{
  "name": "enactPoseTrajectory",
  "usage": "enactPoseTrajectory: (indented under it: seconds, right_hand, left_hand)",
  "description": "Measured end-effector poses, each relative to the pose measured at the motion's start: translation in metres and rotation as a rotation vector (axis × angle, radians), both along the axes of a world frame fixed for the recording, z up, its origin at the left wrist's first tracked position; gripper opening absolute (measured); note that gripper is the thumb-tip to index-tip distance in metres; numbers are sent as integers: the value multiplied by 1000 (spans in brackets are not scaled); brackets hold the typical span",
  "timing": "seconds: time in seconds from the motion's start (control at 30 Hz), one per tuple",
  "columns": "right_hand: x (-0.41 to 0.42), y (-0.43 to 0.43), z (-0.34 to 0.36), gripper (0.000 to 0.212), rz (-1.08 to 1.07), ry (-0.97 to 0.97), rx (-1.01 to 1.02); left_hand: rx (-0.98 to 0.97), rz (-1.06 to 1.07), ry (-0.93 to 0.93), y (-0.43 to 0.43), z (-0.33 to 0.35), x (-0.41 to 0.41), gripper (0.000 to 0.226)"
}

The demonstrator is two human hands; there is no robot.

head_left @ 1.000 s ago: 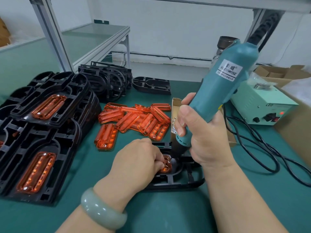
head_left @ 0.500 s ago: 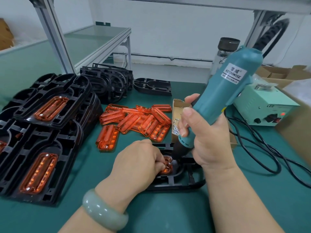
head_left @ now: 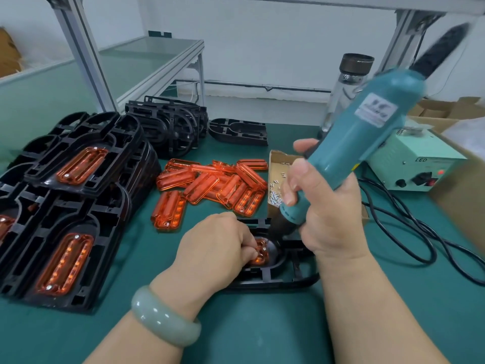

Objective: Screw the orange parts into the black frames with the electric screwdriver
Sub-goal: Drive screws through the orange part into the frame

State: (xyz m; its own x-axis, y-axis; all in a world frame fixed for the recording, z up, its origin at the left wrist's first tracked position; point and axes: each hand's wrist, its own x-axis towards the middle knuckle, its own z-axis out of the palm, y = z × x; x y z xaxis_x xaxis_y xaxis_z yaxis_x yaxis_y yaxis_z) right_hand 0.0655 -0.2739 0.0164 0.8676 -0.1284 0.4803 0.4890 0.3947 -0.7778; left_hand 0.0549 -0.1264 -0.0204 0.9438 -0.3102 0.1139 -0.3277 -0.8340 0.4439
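Right hand (head_left: pixel 325 206) wraps its fingers around the teal electric screwdriver (head_left: pixel 351 156), tilted, its dark tip down at the translucent orange part (head_left: pixel 261 252) seated in the black plastic frame (head_left: pixel 275 274) on the green table (head_left: pixel 262 332). Left hand (head_left: pixel 212 248), fingers curled, pinches that orange part's edge.

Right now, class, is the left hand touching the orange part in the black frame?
Touching: the head view shows the left hand pinching the orange part, no gap.

Teal screwdriver (head_left: pixel 367 143), orange parts (head_left: pixel 210 185), black frames (head_left: pixel 86 158), green mat (head_left: pixel 262 324).
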Motion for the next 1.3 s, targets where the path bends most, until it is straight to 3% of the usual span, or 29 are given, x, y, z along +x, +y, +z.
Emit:
enactPoseTrajectory:
  seconds: [0.17,0.5,0.7,0.97,1.13,1.3]
  right_hand:
    - [6,-11,1,9,27,63,291]
    - [11,-16,-6,16,-18,193,456]
    - [14,-36,-2,8,-147,255,503]
    - [16,-42,-4,11,-129,325,581]
    - [16,-36,-4,10,-101,341,567]
    - [17,-35,-5,9,-88,380,577]
  left_hand:
    - [6,4,11,0,1,1,10]
    - [23,-31,10,3,1,-1,8]
    - [62,-71,-25,5,2,-5,13]
    - [95,-35,-98,1,16,-2,18]
    - [-14,-72,-98,-13,32,25,16]
    - [-70,-139,-118,-47,38,65,31]
